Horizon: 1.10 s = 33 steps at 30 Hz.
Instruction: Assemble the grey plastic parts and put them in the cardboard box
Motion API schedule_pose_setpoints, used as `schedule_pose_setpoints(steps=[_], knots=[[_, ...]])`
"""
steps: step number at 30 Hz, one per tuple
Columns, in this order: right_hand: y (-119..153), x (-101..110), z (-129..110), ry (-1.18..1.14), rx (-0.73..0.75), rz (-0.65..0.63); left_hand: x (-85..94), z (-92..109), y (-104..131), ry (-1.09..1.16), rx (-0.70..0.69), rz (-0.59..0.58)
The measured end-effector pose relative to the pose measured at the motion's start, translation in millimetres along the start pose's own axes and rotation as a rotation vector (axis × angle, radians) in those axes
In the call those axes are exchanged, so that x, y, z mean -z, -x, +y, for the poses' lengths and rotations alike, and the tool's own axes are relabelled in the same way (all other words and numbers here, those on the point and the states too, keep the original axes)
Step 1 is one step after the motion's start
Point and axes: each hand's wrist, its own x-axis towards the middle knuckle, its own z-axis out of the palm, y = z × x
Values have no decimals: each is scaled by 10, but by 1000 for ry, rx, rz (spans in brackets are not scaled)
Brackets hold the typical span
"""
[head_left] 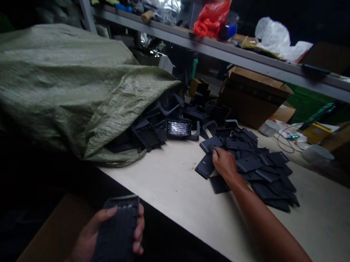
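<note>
My left hand [86, 237] is wrapped round a black plastic casing [117, 237] in front of the table edge. The casing is an oblong shell, with its ribbed inner side toward me. Out over the table, my right hand [225, 162] is closed at the near left side of a pile of flat black plastic covers [266, 168]. It pinches the edge of one black plastic cover [210, 145]; some of its fingers are hidden. More black casings [178, 128] and frames spill from the mouth of a green woven sack [69, 82] at left.
A pale table [159, 182] runs across the view. Behind the pile stand a cardboard box [250, 99] and clear plastic tubs [317, 155]. Above, a metal shelf [178, 34] bears a red plastic bag [212, 18] and clutter. A brown carton [54, 227] is below at left.
</note>
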Motion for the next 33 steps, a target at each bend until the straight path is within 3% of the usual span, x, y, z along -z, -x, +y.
schedule_pose_setpoints(steps=[5, 8, 10, 13, 16, 22, 26, 29, 33], knots=[[-57, 158, -83, -237, -20, 141, 141, -45, 35, -244, 151, 74], [152, 26, -262, -369, -6, 50, 189, -36, 61, -354, 207, 93], [377, -133, -396, -422, 7, -56, 172, -7, 54, -295, 220, 95], [699, -362, -578, -444, 11, -182, 109, 49, 9, -162, 129, 112], [887, -458, -735, -386, 18, -200, 53, 84, -35, -20, 7, 156], [1074, -331, -1023, 76, 175, -276, -22, 47, -117, 246, -177, 368], [1187, -287, -1075, 226, 191, -363, -42, -13, -222, 299, -197, 353], [1230, -211, -1053, 140, 198, -372, -38, -34, -310, 306, -199, 308], [1438, 42, -1202, -290, 153, -329, -10, -26, -439, 277, -255, 298]])
